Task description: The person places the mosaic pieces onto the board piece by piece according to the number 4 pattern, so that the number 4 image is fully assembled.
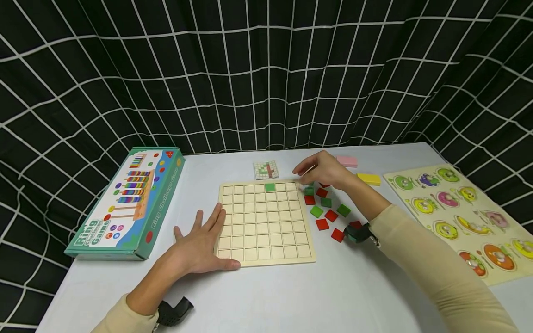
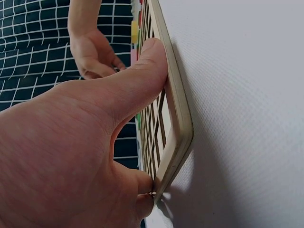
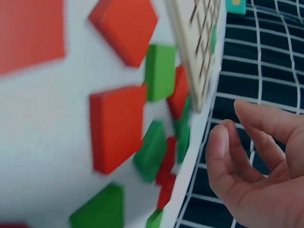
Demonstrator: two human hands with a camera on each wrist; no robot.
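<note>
Board (image 1: 262, 228) lies on seemingly cloth-covered table (image 1: 291, 296), curtain (image 1: 270, 83) behind.

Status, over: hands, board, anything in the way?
Left hand touching pale square wooden grid board, near-left corner. Right hand near far-right corner, holding nothing. Green square tile in far row. Possible clutter: loose red and green square tiles beside right edge.

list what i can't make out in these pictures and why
Pattern card: head view, squares too small to count surely.
Grid board: left wrist view, left hand covers much of its grid.
Upper-left red tile: right wrist view, cut off by the left edge.
Fruit board: head view, cut off by the right edge.
</note>
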